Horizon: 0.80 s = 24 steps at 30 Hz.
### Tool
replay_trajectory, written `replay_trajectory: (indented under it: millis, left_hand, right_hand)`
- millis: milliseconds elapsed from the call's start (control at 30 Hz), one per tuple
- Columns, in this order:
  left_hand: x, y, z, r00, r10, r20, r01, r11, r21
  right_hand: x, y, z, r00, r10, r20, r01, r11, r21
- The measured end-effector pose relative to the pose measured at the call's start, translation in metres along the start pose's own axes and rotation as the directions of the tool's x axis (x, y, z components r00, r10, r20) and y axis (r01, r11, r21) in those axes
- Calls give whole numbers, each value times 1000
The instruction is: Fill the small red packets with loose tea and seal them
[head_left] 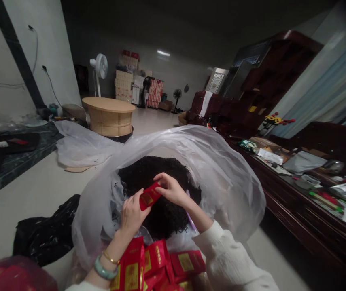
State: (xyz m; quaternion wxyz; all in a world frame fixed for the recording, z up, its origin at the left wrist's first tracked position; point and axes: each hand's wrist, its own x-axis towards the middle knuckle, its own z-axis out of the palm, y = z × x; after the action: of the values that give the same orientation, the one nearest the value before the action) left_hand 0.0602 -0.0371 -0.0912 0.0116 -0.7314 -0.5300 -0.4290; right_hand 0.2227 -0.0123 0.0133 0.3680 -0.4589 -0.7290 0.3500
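Note:
A small red packet with gold print (149, 197) is held between both hands, above the open mouth of a big clear plastic bag (230, 173). My left hand (132, 213) grips its near left end, and my right hand (170, 189) pinches the far right end. Beneath them, dark loose tea-like leaves (166, 216) fill the bag's middle. Several more red and gold packets (157, 258) lie close to me, below my hands. A purple-edged thing (191, 220), partly hidden by my right forearm, rests against the leaves.
On the left floor sits a black plastic bag (47, 230), with a red-filled bag (15, 275) nearer me. Behind stands a round wicker table (109, 115) beside a white fan (101, 66). A long dark wooden table (294, 210) covered in clutter runs along the right.

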Motion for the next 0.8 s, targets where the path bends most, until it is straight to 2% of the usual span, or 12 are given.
replay_trajectory:
  millis: [67, 200, 267, 367, 533, 667, 800]
  left_hand:
    - [0, 1, -1, 999, -32, -2, 32, 999, -10]
    - [2, 2, -4, 995, -103, -5, 103, 994, -44]
    - [2, 3, -4, 993, -116, -16, 115, 991, -63]
    - [3, 5, -2, 989, -140, -44, 136, 986, -94]
    - [4, 7, 6, 985, -158, -62, 152, 984, -98]
    - [2, 5, 10, 980, -188, -68, 183, 980, -73]
    - [-1, 6, 9, 980, -198, -5, 197, 980, -30]
  right_hand:
    - [-3, -7, -4, 999, -37, 3, 37, 997, -64]
    - [-10, -22, -17, 978, -206, -17, 199, 961, -193]
    - [-14, -26, -22, 960, -280, -28, 258, 917, -303]
    - [-22, -28, -21, 940, -339, 35, 313, 818, -482]
    - [-28, -23, -8, 935, -351, 55, 305, 715, -630]
    - [-25, -15, -4, 932, -354, 71, 319, 713, -624]
    - [-23, -6, -6, 920, -391, 0, 306, 718, -625]
